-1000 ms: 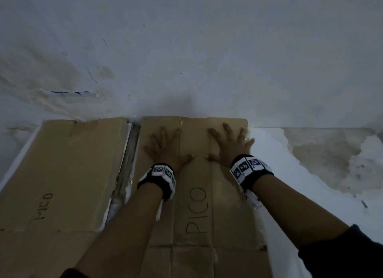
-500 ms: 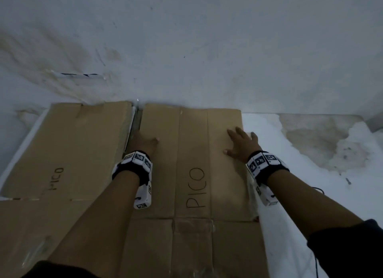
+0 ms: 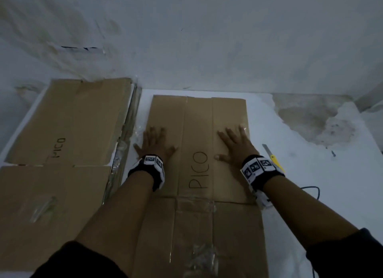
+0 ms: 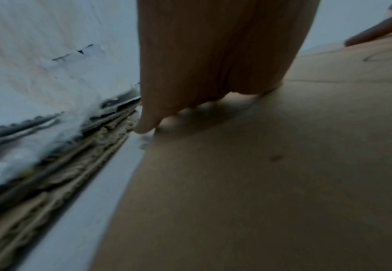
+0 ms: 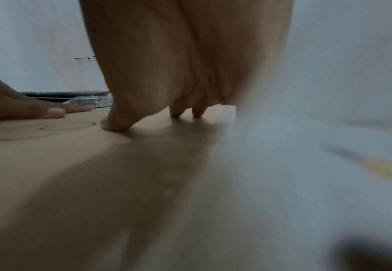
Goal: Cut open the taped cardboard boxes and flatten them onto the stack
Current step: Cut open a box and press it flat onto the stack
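A flattened cardboard box (image 3: 199, 120) marked "PICO" lies on the white floor in front of me. My left hand (image 3: 154, 142) presses flat on its left edge, fingers spread, little finger (image 4: 144, 126) at the rim. My right hand (image 3: 236, 141) presses flat near its right edge, fingertips (image 5: 113, 126) touching the cardboard (image 5: 51, 165). To the left lies the stack of flattened boxes (image 3: 68, 120), its layered edges (image 4: 62, 174) showing. A yellow-handled cutter (image 3: 273, 157) lies on the floor just right of my right wrist.
A stained white wall (image 3: 207, 39) rises right behind the boxes. Clear tape scraps (image 3: 203, 257) cling to the near flaps. A thin dark cable (image 3: 310, 189) lies on the floor at right, beside a discoloured floor patch (image 3: 310, 120).
The flattened box has slid back from the wall toward me. Both hands have moved back and spread flat on it; the left, at the edge before, now presses open. The cutter has come into view.
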